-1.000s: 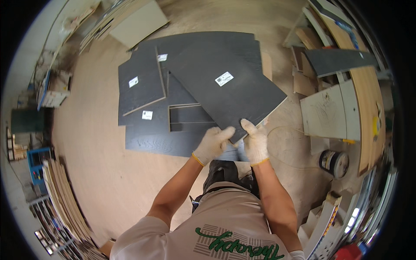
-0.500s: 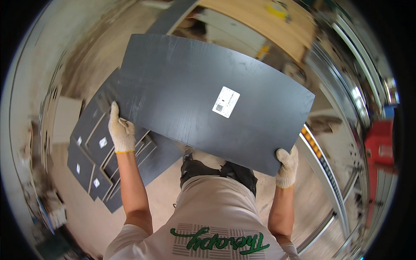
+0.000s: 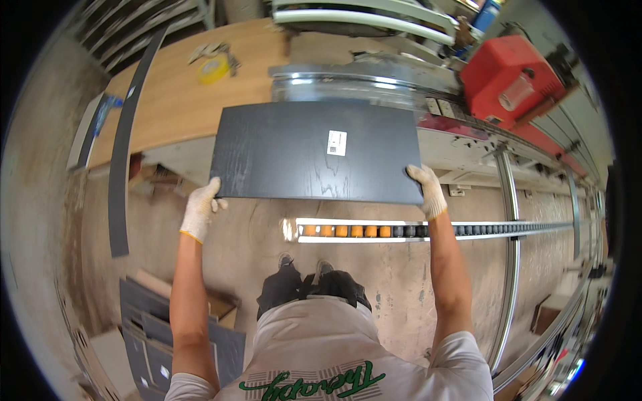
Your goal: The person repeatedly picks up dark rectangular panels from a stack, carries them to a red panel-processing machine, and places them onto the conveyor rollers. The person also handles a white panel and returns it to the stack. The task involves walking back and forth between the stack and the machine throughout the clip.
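Observation:
A dark grey wood-grain panel [image 3: 281, 154] with a white label [image 3: 337, 143] spans the space between my hands. My left hand [image 3: 200, 207], in a pale knit glove, grips its near left corner. At the near right corner my right hand [image 3: 428, 190], gloved alike, has its thumb on top of the panel; the fingers underneath are partly hidden. The panel's far edge overlaps the metal bed [image 3: 301, 83] of a machine in view; whether it touches cannot be told.
A wooden table [image 3: 174, 100] with a yellow tape roll [image 3: 214, 69] lies far left, a long dark strip [image 3: 119, 174] across its end. The red machine housing [image 3: 508, 80] stands far right. Below runs a roller track [image 3: 408, 231]. Stacked dark panels [image 3: 144, 334] lie near left.
I have turned to the right, away from the stacked panels, carrying the panel in both hands. It is now level in front of the machine bed, its long edge facing me.

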`<action>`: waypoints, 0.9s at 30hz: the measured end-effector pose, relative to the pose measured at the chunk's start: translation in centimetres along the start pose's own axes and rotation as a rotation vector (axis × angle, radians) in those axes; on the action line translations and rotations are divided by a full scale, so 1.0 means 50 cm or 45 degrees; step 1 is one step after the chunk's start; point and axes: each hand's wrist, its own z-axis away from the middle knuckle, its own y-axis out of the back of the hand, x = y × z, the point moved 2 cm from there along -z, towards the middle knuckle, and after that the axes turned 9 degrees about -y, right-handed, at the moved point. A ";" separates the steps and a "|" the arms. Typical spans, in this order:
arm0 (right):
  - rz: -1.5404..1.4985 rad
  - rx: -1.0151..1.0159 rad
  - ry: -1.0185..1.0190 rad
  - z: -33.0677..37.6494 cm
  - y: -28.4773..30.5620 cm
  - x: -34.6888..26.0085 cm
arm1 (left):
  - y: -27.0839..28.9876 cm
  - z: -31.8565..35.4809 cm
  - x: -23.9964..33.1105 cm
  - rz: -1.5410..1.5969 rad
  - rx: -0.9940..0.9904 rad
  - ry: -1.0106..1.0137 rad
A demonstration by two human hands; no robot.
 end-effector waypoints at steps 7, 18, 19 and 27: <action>0.828 0.318 -0.006 -0.188 0.135 -0.078 | -0.257 -0.137 -0.012 0.141 -0.185 0.074; 0.002 0.926 -0.131 -0.182 -0.368 0.033 | -0.497 -0.160 -0.009 0.062 -0.332 0.094; -0.220 1.012 -0.277 -0.197 -0.396 0.039 | -0.506 -0.161 -0.017 0.078 -0.325 0.103; -0.429 1.300 -0.291 -0.261 -0.256 0.001 | -0.630 -0.144 -0.060 0.225 -0.535 0.086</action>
